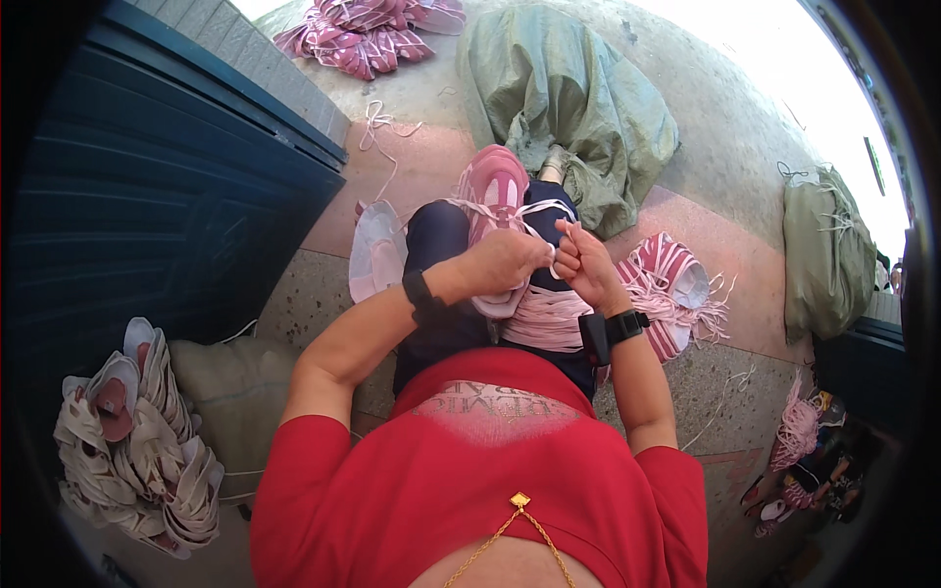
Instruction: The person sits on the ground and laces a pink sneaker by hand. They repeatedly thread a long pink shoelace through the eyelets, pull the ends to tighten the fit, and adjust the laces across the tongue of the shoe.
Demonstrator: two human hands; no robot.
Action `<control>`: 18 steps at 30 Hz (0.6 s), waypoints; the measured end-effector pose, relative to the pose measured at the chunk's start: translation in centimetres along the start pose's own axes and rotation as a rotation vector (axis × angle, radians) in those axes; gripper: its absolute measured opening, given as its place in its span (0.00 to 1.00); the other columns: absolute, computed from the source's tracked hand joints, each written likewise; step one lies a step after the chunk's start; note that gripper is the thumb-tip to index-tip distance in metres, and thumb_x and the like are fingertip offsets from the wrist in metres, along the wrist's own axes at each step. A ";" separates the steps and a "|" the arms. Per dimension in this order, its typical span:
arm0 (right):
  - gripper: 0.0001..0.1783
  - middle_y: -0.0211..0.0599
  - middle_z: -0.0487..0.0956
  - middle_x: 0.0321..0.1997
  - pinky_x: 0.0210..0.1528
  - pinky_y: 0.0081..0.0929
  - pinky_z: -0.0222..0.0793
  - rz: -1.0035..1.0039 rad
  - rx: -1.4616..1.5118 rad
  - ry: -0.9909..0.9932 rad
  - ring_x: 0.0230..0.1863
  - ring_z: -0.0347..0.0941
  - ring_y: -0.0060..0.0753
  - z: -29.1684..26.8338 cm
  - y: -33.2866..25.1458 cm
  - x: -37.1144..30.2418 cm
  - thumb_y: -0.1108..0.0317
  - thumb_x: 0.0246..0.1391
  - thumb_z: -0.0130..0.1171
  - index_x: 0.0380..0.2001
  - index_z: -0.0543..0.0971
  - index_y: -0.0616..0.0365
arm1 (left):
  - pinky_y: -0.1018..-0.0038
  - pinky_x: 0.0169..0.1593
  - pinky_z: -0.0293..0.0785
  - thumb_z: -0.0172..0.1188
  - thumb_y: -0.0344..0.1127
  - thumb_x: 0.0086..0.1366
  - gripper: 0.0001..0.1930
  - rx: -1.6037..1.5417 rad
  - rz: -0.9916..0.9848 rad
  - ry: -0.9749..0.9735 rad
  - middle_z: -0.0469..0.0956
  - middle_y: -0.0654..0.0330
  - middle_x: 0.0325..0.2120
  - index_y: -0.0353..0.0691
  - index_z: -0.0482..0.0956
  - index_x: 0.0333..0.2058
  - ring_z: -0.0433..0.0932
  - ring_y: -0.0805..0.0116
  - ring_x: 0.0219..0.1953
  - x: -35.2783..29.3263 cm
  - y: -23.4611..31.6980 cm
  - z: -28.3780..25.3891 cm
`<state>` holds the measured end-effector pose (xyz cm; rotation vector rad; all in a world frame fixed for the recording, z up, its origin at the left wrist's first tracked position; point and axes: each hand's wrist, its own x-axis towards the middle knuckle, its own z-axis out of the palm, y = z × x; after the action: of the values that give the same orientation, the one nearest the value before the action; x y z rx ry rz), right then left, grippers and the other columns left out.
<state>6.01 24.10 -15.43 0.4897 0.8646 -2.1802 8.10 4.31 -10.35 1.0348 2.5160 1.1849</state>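
A pink shoe upper (495, 186) lies across my lap, toe pointing away, with a pale shoelace (549, 206) threaded through it and stretching out to both sides. My left hand (510, 261) is closed over the heel end of the upper, its fingers pinching the lace. Close beside it on the right, my right hand (586, 265) is raised, with fingers curled and pinched on the lace, a pale bit of which shows between the hands. Under my wrists, a bundle of pink laces (544, 318) rests on my thigh.
Striped pink uppers (662, 279) with loose laces sit right of my knee. A green sack (564, 88) stands ahead, another sack (828, 255) far right. Pink uppers (368, 34) are heaped far off; beige uppers (142, 441) are piled lower left. A dark blue door (167, 176) borders the left.
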 end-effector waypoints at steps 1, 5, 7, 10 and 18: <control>0.11 0.19 0.61 0.20 0.20 0.16 0.52 0.006 0.055 -0.090 0.19 0.54 0.14 -0.3 0.1 0.6 0.62 0.64 0.46 0.37 0.73 0.58 | 0.66 0.33 0.72 0.57 0.33 0.59 0.09 -0.121 0.086 0.012 0.77 0.52 0.27 0.39 0.76 0.39 0.77 0.53 0.31 0.4 1.9 0.6; 0.12 0.22 0.68 0.26 0.28 0.15 0.59 -0.004 -0.014 -0.036 0.26 0.63 0.17 0.6 1.7 1.8 0.63 0.64 0.46 0.42 0.72 0.59 | 0.76 0.30 0.71 0.55 0.34 0.64 0.10 -0.479 -0.039 0.186 0.76 0.60 0.22 0.34 0.76 0.39 0.75 0.72 0.25 1.6 3.9 -0.2; 0.14 0.25 0.75 0.34 0.32 0.15 0.62 -0.057 0.010 -0.363 0.31 0.68 0.19 2.1 2.0 2.0 0.64 0.63 0.47 0.47 0.73 0.59 | 0.83 0.28 0.67 0.53 0.34 0.66 0.10 -0.473 -0.386 0.371 0.72 0.68 0.21 0.33 0.77 0.38 0.70 0.83 0.25 0.8 2.0 -1.7; 0.15 0.26 0.76 0.35 0.33 0.14 0.62 -0.203 -0.284 -0.122 0.31 0.67 0.17 4.3 2.4 2.5 0.64 0.62 0.48 0.46 0.77 0.60 | 0.82 0.29 0.69 0.53 0.35 0.66 0.11 -0.416 -0.661 0.445 0.75 0.66 0.23 0.33 0.77 0.38 0.71 0.81 0.25 -1.7 -0.9 -2.0; 0.12 0.21 0.76 0.29 0.30 0.11 0.61 -0.338 -0.366 -0.100 0.28 0.65 0.10 6.7 4.1 3.3 0.66 0.57 0.57 0.41 0.80 0.63 | 0.80 0.36 0.71 0.54 0.35 0.66 0.12 -0.257 -0.553 0.615 0.79 0.61 0.29 0.30 0.77 0.39 0.75 0.77 0.31 -3.8 -2.2 0.5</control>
<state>6.37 15.70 -14.39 0.0552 1.3328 -2.2447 10.00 1.13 -12.74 -0.1291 2.6664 1.7415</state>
